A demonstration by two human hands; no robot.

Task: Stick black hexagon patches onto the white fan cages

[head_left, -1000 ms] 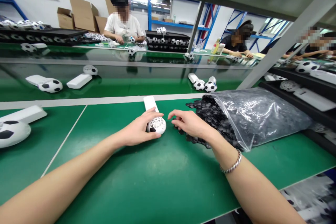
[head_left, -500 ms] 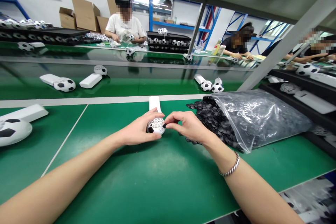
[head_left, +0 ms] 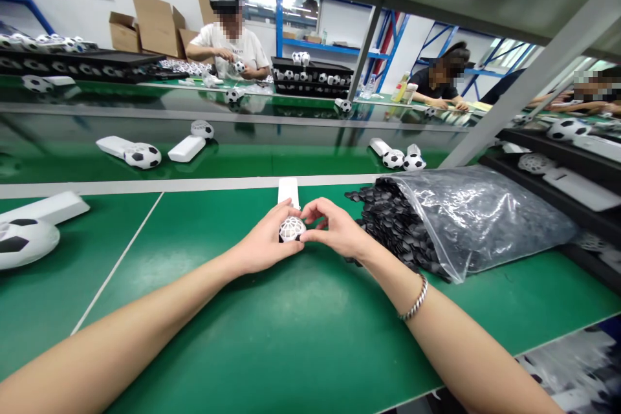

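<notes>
On the green table in front of me lies a white piece with a flat handle and a soccer-ball-shaped head. The head has a white openwork top and a black patch low at its edge. Wrapped around its left side is my left hand, thumb at the front and fingers behind. Against the right side of the head, my right hand presses with curled fingers and thumb. No black piece shows between those fingertips. Black flat pieces spill from a clear plastic bag to the right.
Another soccer-ball piece lies at the left. Beyond the table's pale edge, several more sit on a green conveyor belt. Black trays stand at the right, beside a slanted metal post. Co-workers sit across.
My right hand has moved up slightly against the head, and the black piece in its fingertips is out of sight. The pieces on the near belt have shifted right, those on the far belt left.
</notes>
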